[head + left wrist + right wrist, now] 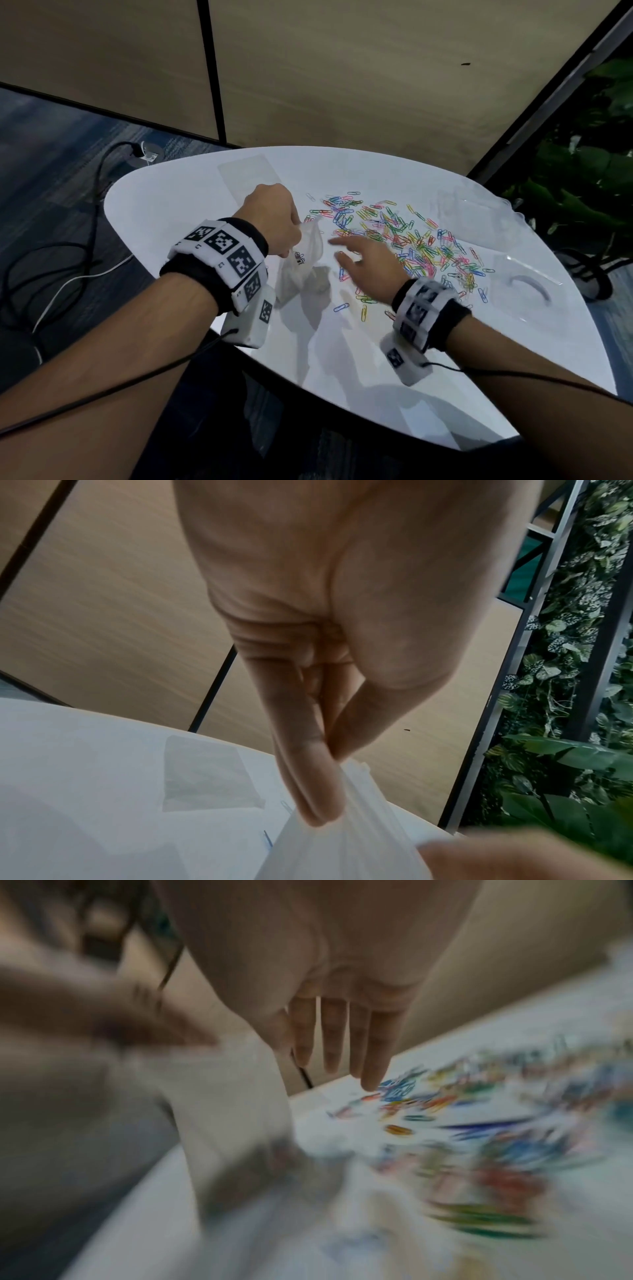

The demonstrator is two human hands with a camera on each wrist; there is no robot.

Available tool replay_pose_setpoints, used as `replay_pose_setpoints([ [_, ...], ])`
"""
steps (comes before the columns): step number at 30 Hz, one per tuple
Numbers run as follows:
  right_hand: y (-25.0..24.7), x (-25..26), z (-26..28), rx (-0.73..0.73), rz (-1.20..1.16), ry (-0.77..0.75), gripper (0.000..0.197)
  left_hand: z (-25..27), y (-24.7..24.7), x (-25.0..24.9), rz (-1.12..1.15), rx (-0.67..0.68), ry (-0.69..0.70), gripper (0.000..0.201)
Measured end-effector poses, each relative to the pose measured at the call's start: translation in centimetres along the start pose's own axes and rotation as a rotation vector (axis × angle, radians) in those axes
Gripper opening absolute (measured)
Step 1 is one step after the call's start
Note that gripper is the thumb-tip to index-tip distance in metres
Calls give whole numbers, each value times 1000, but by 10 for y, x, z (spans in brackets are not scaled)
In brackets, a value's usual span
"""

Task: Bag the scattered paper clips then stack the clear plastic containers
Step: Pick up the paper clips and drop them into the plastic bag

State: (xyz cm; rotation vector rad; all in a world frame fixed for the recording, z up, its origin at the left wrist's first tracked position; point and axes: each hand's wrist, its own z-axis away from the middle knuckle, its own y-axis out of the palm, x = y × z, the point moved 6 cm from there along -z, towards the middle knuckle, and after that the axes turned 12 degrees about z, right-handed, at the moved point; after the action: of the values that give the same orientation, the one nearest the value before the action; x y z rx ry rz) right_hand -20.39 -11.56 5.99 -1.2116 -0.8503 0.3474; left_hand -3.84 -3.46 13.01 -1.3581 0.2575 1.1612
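Observation:
Many coloured paper clips (404, 236) lie scattered over the middle of the white table (342, 359). My left hand (274, 222) pinches the top edge of a clear plastic bag (301, 270), which hangs down to the table; the pinch shows between thumb and fingers (308, 791) on the bag (346, 840). My right hand (359, 263) hovers just right of the bag with straight fingers (342, 1042), holding nothing, above the blurred clips (479, 1137). Clear plastic containers stand at the table's right: one far (469, 212), one nearer (527, 284).
A second flat clear bag (250, 174) lies at the table's back left, also in the left wrist view (209, 775). Cables (68, 260) run over the carpet on the left. Green plants (589, 171) stand beyond the table's right edge. Wooden wall panels rise behind.

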Motion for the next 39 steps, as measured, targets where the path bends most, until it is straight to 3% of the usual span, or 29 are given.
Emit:
replay_pose_setpoints([
  [3, 65, -2, 26, 187, 465, -345, 55, -1, -2, 2, -13, 5, 0, 18],
  [5, 93, -7, 40, 243, 605, -419, 60, -2, -3, 2, -24, 11, -4, 18],
  [9, 93, -43, 47, 203, 702, -274, 57, -1, -3, -1, -43, 22, -8, 19],
  [15, 67, -101, 35, 199, 694, 67, 53, 2, 4, -7, -74, 38, -7, 25],
  [19, 58, -92, 19, 56, 600, -69, 32, 2, 6, -9, -84, 42, -8, 26],
  [22, 48, -84, 7, 61, 560, -66, 18, 2, 9, -12, -96, 48, -1, 27],
  [27, 2, -99, -3, -61, 201, 284, 11, 1, 13, -17, -123, 67, 12, 25],
  [30, -26, -108, -4, -112, -139, 479, 9, -1, 15, -18, -135, 75, 21, 25],
  [34, -52, -76, 2, -123, -946, 473, 24, -1, 20, -21, -127, 101, 20, 26],
  [37, -61, -41, 15, -47, -1200, 434, 24, 3, 27, -29, -104, 104, 37, 26],
  [39, -59, -26, 24, -5, -1249, 429, 22, 5, 33, -34, -91, 107, 50, 27],
])
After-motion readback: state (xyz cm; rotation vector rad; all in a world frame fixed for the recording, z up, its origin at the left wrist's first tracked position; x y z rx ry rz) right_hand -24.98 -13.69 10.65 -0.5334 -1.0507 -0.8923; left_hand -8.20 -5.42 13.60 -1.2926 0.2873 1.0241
